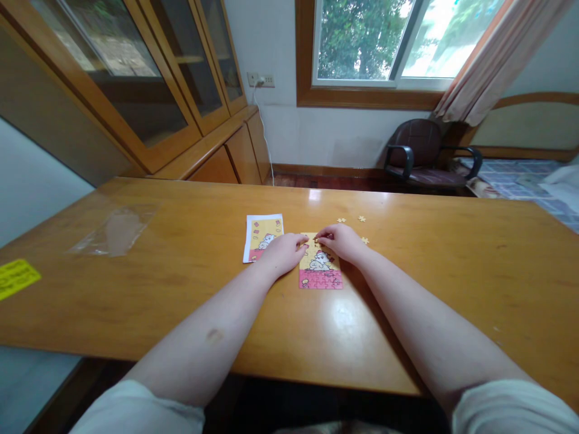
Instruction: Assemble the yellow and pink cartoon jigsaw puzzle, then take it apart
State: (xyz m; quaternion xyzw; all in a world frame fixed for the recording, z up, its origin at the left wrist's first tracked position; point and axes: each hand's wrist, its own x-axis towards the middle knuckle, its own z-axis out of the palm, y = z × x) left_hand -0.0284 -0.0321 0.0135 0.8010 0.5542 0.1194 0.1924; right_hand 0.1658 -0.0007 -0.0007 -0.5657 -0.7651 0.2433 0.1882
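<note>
A jigsaw puzzle (320,278) lies on the table in front of me, with a white cartoon animal on a yellow and pink ground. My left hand (289,250) rests at its upper left edge, thumb and fingers slightly apart. At the top edge, my right hand (338,240) pinches a small yellow puzzle piece (316,239), mostly hidden by the fingertips. Left of the puzzle is a printed reference picture (263,229) with the same design, partly covered by my left hand. Loose yellow pieces lie beyond my right hand, among them one puzzle piece (362,219) and another puzzle piece (341,220).
A clear plastic bag (115,232) and a yellow label (18,278) lie on the left of the wooden table (452,259). Behind it stand a glass-door cabinet (181,72) and an office chair (418,150), with a window (362,42) in the wall.
</note>
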